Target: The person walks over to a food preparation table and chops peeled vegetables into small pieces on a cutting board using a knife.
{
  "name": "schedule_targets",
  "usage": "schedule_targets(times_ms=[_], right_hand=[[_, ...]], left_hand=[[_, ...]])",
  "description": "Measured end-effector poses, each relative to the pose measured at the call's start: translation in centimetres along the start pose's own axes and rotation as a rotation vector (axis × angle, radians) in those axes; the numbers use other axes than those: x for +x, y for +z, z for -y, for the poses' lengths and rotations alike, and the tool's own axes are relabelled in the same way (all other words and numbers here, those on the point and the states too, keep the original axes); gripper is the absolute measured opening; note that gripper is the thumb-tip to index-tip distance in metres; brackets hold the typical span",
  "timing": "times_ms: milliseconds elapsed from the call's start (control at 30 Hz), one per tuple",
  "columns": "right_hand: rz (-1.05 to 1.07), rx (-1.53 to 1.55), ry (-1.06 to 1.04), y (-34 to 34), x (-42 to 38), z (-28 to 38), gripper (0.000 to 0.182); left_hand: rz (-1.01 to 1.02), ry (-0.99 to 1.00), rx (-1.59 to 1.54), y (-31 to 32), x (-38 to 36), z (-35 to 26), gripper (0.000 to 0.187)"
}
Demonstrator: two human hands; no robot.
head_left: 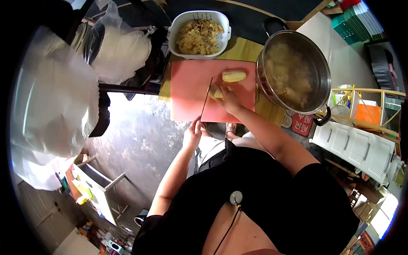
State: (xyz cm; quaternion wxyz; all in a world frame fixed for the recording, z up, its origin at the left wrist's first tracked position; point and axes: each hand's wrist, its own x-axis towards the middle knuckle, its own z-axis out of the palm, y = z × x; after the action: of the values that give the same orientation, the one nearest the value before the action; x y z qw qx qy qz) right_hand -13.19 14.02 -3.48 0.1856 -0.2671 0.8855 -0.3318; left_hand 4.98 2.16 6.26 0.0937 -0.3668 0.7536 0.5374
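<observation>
My left hand (193, 134) is wrapped round the handle of a knife (207, 97), whose blade shows nearly edge-on over the pink cutting board (187, 89). On the board, my right hand (228, 101) grips a pale yellow peeled vegetable piece (216, 92), its cut end close to the right side of the blade. Just beyond that hand lies another peeled vegetable piece (234, 76), longer and with brownish marks. A white colander basket (172, 36) behind the board contains many cut pale chunks (199, 38).
Right of the board stands a large steel pot (325, 80) with cloudy liquid and pale lumps. The wooden surface (242, 49) shows around the board. Plastic bags (59, 93) hang at left. A white table (100, 197) stands lower left, white drawers (355, 144) at right.
</observation>
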Motion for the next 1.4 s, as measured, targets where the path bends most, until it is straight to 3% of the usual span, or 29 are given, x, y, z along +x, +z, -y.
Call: schedule_targets(times_ms=[167,267,300,367,400,467,567,633,767,867,967,1067,1167,1200,1267,1367,1400], right_hand=[[-0.048,-0.118,-0.073,0.0,0.6,0.2,0.059],[0.020,-0.002,0.135,-0.3,1.1,2.1,0.055],[0.067,-0.002,0.131,-0.3,1.2,2.4,0.054],[0.152,-0.002,0.128,-0.6,1.6,2.7,0.050],[0.189,0.239,0.198,-0.8,1.8,2.6,0.048],[0.268,0.726,0.340,-1.1,1.4,1.9,0.044],[0.259,0.886,0.298,-1.3,1.1,1.3,0.032],[0.206,0.799,0.238,-2.2,0.7,2.1,0.031],[0.284,0.890,0.236,-6.7,-0.6,5.9,0.034],[0.313,0.977,0.194,-4.9,-0.1,3.6,0.042],[0.379,0.861,0.286,-2.2,1.4,0.5,0.044],[0.242,0.789,0.283,-3.1,1.0,2.4,0.035],[0.118,0.681,-0.064,1.0,1.8,-1.2,0.041],[0.146,0.701,0.013,0.3,1.6,-0.5,0.041],[0.198,0.742,0.176,-2.1,0.4,1.8,0.041],[0.242,0.670,0.213,-1.1,0.7,0.4,0.042],[0.190,0.435,0.202,-0.5,0.5,0.2,0.042]], left_hand=[[-0.052,0.066,0.184,0.3,1.0,0.9,0.039],[-0.103,0.113,0.285,0.3,0.5,-1.2,0.040],[-0.086,0.047,0.375,0.3,0.4,-2.3,0.041],[-0.177,0.181,0.370,1.1,1.2,-0.9,0.044],[-0.225,0.274,0.368,1.0,1.4,-1.2,0.046],[-0.053,0.051,0.080,0.5,1.5,-1.4,0.045],[0.112,-0.195,-0.427,-0.1,0.9,-1.5,0.043],[0.156,-0.289,-0.750,-0.2,0.4,-2.3,0.039],[-0.023,-0.084,-0.406,-1.4,-0.7,-3.0,0.037],[-0.062,0.111,-0.244,-1.6,-0.8,-1.1,0.038],[0.034,-0.109,0.006,-0.6,0.4,-1.0,0.040],[-0.006,-0.068,0.052,0.0,0.5,-0.5,0.042],[-0.099,0.125,0.241,0.4,0.2,-0.6,0.040],[-0.140,0.210,0.305,0.5,0.1,-0.7,0.039],[-0.118,0.166,0.348,0.4,-0.2,-0.7,0.039],[-0.103,0.172,0.324,0.7,-0.1,-0.9,0.039],[-0.095,0.162,0.326,0.6,-0.1,-1.2,0.039]])
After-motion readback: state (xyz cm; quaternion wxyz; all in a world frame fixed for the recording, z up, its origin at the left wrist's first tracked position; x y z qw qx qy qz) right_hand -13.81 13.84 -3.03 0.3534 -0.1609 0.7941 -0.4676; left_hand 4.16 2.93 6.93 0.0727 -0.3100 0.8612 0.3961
